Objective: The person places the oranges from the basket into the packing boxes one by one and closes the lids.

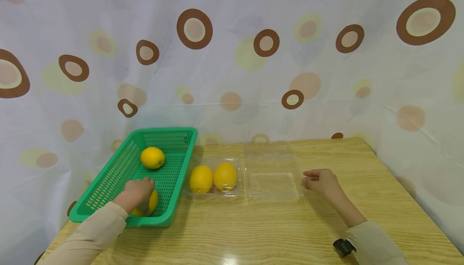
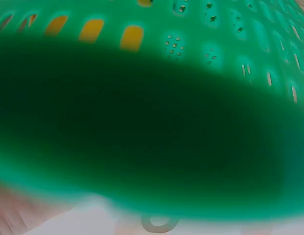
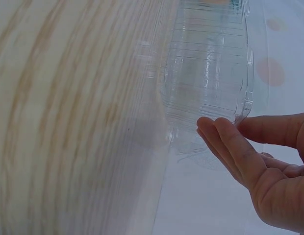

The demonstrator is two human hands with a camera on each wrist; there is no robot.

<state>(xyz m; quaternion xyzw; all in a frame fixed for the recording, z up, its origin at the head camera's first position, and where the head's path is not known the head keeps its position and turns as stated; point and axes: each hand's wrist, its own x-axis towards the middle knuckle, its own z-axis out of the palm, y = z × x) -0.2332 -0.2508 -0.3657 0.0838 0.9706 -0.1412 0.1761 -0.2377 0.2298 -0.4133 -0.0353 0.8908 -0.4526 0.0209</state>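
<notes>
Inside the green basket (image 1: 184, 176), my left hand (image 1: 137, 194) grips a yellow lemon (image 1: 154, 201) at the near end, covering much of it. The basket wall (image 2: 211, 29) blocks the left wrist view of that hand. Two lemons (image 1: 201, 179) sit side by side in a clear plastic box (image 1: 232, 195) to the basket's right. Beside that box lies another clear plastic section (image 1: 273, 185), perhaps its lid; whether they are joined I cannot tell. My right hand (image 1: 324, 182) pinches its right edge between thumb and fingers, as the right wrist view shows.
Another lemon (image 1: 152, 158) lies toward the far end of the basket. A wooden table (image 1: 253, 232) carries everything. Behind it hangs a patterned curtain (image 1: 217, 75). On the right sleeve's cuff is a small black object (image 1: 343, 247).
</notes>
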